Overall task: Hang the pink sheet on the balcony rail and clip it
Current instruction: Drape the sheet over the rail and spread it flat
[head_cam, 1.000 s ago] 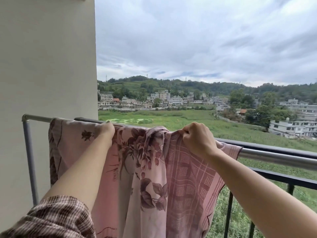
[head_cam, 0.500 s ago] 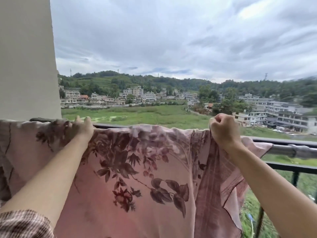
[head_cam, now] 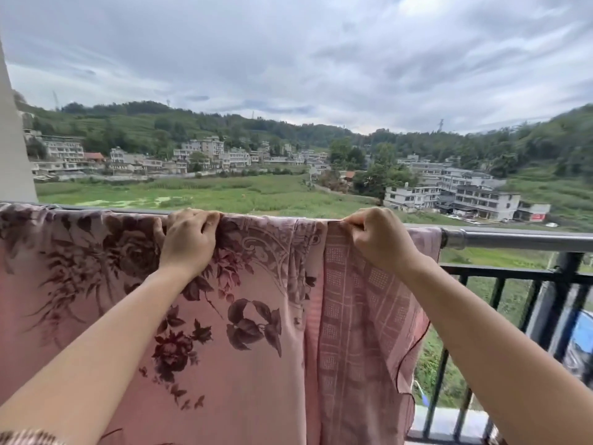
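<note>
The pink sheet, printed with dark red flowers and a checked border, hangs draped over the metal balcony rail, from the left edge of view to just right of centre. My left hand grips the sheet's top fold on the rail near the middle. My right hand pinches the top fold farther right, at the checked border. The sheet hides the rail under both hands. No clip is in view.
Bare rail continues to the right, with a black railing of vertical bars below it. A white wall stands at the far left. Beyond the rail lie green fields, houses and hills.
The view has swung right. Both hands have slid right along the rail, and the bunched folds between them are now spread flatter.
</note>
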